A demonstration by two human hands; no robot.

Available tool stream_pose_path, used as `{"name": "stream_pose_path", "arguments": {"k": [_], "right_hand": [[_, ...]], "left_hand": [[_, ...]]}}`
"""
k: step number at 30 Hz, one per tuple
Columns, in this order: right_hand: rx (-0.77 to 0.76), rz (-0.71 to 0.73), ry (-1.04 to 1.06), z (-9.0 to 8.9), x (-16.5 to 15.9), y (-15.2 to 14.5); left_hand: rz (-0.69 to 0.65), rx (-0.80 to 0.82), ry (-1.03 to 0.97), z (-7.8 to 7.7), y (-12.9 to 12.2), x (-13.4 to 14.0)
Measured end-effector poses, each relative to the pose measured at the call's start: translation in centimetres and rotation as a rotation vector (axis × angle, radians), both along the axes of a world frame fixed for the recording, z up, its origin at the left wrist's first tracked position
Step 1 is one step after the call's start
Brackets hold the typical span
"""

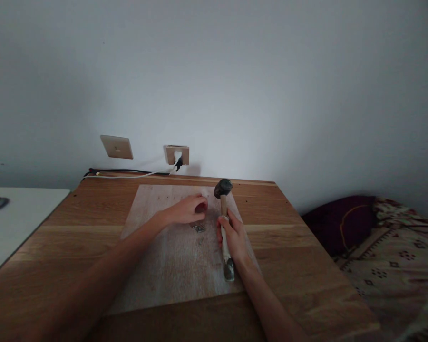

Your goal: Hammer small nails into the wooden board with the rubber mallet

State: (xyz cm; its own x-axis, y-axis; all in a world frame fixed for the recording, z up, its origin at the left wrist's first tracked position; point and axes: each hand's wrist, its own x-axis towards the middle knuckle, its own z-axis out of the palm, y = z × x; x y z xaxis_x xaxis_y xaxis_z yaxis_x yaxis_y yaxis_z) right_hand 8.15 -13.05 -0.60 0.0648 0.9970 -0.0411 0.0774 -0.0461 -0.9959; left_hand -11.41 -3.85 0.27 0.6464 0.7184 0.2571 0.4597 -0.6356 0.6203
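My right hand is wrapped around the worn, paint-stained handle of a hammer. Its dark, rounded head points up toward the wall. To its left, my left hand hovers over a pale wooden board, with thumb and fingers curled together. Whatever may be between those fingertips is too small and blurred to make out. Just below that hand lies a small pile of nails, and a loose nail rests nearer to me. Several small dark marks run in a row near the board's far edge.
The board lies on a brown wooden table against a white wall. Cables run along the back edge to a wall socket. A white surface stands at left; patterned fabric and a purple cushion are at right.
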Motion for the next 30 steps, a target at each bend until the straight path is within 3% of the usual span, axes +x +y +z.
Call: {"name": "stream_pose_path", "arguments": {"k": [5, 11, 16, 20, 24, 30], "right_hand": [[-0.011, -0.017, -0.003, -0.1, 0.1, 0.0], [-0.037, -0.025, 0.009, 0.2, 0.1, -0.2], [-0.038, -0.034, 0.027, 0.6, 0.1, 0.0], [-0.041, -0.034, 0.046, 0.4, 0.1, 0.1], [-0.038, -0.022, 0.061, 0.2, 0.1, 0.2], [-0.035, -0.039, 0.067, -0.1, 0.2, 0.5]], "left_hand": [[-0.116, 0.016, 0.052, -0.3, -1.7, -1.3], [-0.076, -0.008, 0.010, -1.7, -1.5, -1.3], [-0.050, 0.053, 0.003, -1.7, -2.0, -1.1], [-0.071, -0.002, -0.025, -1.8, -2.0, -1.1], [0.017, -0.098, -0.109, -2.2, -1.8, -1.2], [0.106, 0.056, -0.055, -2.2, -1.9, -1.1]]}}
